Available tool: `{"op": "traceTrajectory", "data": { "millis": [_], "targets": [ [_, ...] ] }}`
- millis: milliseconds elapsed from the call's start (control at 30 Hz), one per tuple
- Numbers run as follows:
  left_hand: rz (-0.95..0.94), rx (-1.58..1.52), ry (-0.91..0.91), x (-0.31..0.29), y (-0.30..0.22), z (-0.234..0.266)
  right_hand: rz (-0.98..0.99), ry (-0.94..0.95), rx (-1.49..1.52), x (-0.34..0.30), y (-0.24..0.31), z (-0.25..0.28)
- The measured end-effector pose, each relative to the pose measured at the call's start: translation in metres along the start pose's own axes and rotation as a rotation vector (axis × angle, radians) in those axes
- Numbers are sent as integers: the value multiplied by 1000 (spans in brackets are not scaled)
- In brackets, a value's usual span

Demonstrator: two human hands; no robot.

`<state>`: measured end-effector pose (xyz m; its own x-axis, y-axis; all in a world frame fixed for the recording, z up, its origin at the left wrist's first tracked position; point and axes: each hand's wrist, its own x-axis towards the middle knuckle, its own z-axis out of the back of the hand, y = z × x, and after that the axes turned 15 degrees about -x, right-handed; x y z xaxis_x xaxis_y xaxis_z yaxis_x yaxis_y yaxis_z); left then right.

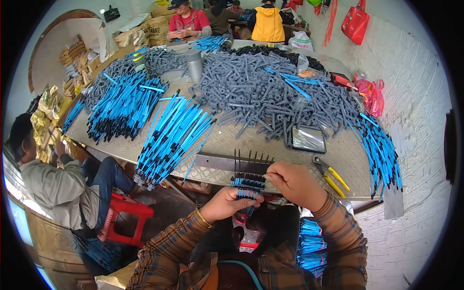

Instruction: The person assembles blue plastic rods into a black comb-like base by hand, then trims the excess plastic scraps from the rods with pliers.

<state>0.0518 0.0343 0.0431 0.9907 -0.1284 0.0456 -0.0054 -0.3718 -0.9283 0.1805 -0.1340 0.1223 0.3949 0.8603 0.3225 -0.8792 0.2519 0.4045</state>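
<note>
My left hand (226, 204) is closed around a small bundle of blue sticks with black tips (247, 182), upright just off the table's near edge. My right hand (296, 184) is beside the bundle's top, thumb and forefinger pinched together; what is between them, if anything, is too small to make out. Just beyond both hands, a flat metal bar (217, 162) with several thin upright pins lies along the table edge. To the right of it rest pliers with yellow handles (333, 178). A dark flat device with a shiny face (309, 139) sits farther back.
Grey plastic tubes (270, 92) are heaped across the table (227, 133). Blue sticks (176, 130) are piled at left, with more sticks (379, 154) at the right edge. A metal cup (194, 66) stands mid-table. A seated person (63, 179) is at left, beside a red stool (128, 212).
</note>
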Motion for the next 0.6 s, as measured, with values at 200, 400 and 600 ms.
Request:
{"op": "traceTrajectory", "data": {
  "millis": [200,400,600],
  "targets": [
    [-13,-15,-25,-3,0,2,28,10,-11,6,1,3],
    [-28,-14,-51,3,3,5,-80,-71,-199,24,-87,11],
    [19,-24,-51,2,-1,2,-332,54,-740,26,-199,-9]
  ]
}}
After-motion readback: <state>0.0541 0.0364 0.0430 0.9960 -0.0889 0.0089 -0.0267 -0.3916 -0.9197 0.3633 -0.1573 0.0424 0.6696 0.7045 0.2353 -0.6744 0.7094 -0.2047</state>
